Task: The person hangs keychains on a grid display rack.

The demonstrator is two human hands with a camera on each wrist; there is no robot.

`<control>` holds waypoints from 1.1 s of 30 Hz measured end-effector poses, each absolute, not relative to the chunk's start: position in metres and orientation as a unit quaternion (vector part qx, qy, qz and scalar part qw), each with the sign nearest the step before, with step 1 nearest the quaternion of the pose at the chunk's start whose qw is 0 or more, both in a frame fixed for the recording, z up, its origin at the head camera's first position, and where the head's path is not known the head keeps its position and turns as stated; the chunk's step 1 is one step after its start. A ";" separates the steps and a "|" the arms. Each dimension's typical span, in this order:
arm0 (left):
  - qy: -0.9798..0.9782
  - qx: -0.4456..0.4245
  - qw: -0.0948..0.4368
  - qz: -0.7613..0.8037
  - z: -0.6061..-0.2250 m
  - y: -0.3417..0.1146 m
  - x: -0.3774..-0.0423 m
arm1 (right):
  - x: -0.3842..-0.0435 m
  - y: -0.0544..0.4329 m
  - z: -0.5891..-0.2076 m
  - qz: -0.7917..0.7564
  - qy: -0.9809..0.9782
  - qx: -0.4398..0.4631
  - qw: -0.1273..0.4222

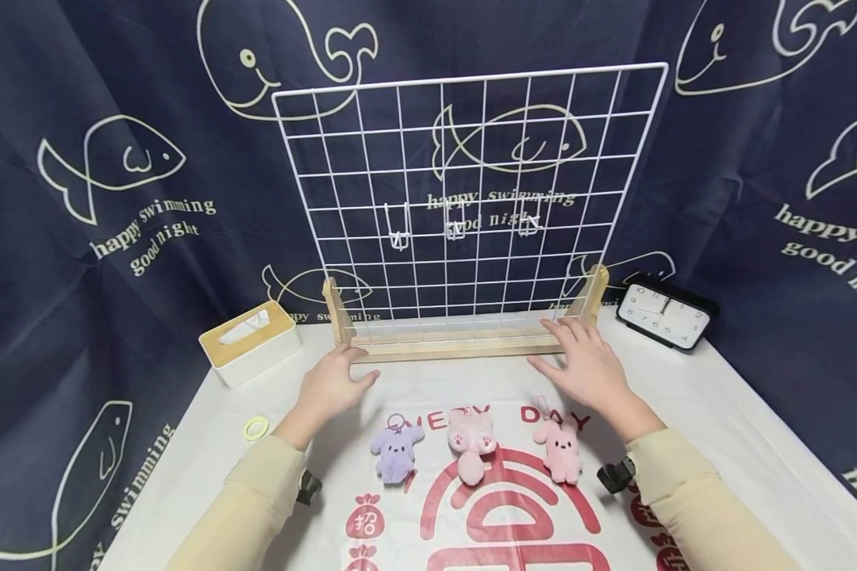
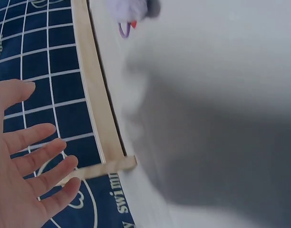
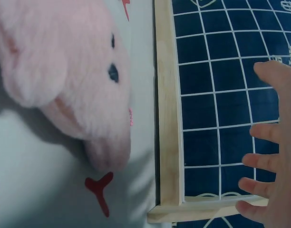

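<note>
Both unclenched, splayed | left hand (image 1: 332,385) | right hand (image 1: 589,366) | square-meshed wire grid (image 1: 482,167) (wooden base (image 1: 457,347))

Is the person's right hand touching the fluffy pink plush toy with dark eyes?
Apart. The right wrist view shows it: a pale wooden bar and white wire grid show between the right hand and the pink plush toy.

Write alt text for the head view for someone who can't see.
A person's left hand and right hand reach toward the wooden base of a white wire grid bearing three hooks. In front lie one purple plush and two pink plushes; a tissue box and clock flank the grid.
</note>
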State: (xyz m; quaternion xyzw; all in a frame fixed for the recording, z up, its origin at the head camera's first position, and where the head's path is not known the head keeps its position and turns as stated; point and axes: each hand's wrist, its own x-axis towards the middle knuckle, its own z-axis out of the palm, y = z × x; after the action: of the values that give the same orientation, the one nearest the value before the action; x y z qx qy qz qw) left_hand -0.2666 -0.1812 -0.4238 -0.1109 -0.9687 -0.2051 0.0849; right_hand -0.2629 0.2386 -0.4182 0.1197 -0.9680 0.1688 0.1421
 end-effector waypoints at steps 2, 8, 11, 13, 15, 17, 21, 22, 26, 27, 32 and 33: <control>-0.967 -0.101 0.090 -0.217 -0.425 -0.186 -0.267 | -0.262 0.241 -0.420 0.190 -0.965 0.114 0.137; -0.942 -0.046 0.115 -0.312 -0.431 -0.195 -0.271 | -0.258 0.250 -0.426 0.249 -0.956 0.101 0.120; -0.926 -0.024 0.138 -0.349 -0.432 -0.197 -0.274 | -0.256 0.254 -0.429 0.263 -0.951 0.108 0.120; -0.920 -0.007 0.154 -0.360 -0.432 -0.197 -0.276 | -0.254 0.257 -0.432 0.265 -0.950 0.112 0.119; -0.916 0.009 0.163 -0.367 -0.432 -0.197 -0.279 | -0.253 0.260 -0.434 0.266 -0.950 0.114 0.116; -0.913 0.023 0.167 -0.370 -0.432 -0.196 -0.282 | -0.252 0.263 -0.436 0.265 -0.950 0.118 0.112; -0.905 0.035 0.178 -0.384 -0.432 -0.193 -0.290 | -0.249 0.269 -0.442 0.270 -0.950 0.120 0.103; -0.902 0.036 0.181 -0.390 -0.432 -0.193 -0.292 | -0.248 0.271 -0.444 0.274 -0.949 0.120 0.101; -0.890 0.032 0.184 -0.417 -0.434 -0.192 -0.300 | -0.246 0.276 -0.450 0.282 -0.949 0.112 0.090; -0.886 0.028 0.183 -0.424 -0.434 -0.192 -0.301 | -0.247 0.277 -0.452 0.285 -0.948 0.111 0.087; -0.873 0.023 0.167 -0.458 -0.438 -0.196 -0.310 | -0.249 0.280 -0.456 0.305 -0.941 0.123 0.075; -0.870 0.024 0.163 -0.465 -0.439 -0.196 -0.312 | -0.249 0.281 -0.457 0.310 -0.939 0.127 0.073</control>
State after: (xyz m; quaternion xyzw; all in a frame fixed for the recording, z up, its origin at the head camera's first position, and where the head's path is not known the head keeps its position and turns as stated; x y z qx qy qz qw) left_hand -0.3122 -0.1962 -0.4393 0.0240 -0.8700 -0.4646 0.1635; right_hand -0.2493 0.2805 -0.4567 0.1268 -0.9394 0.3101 0.0730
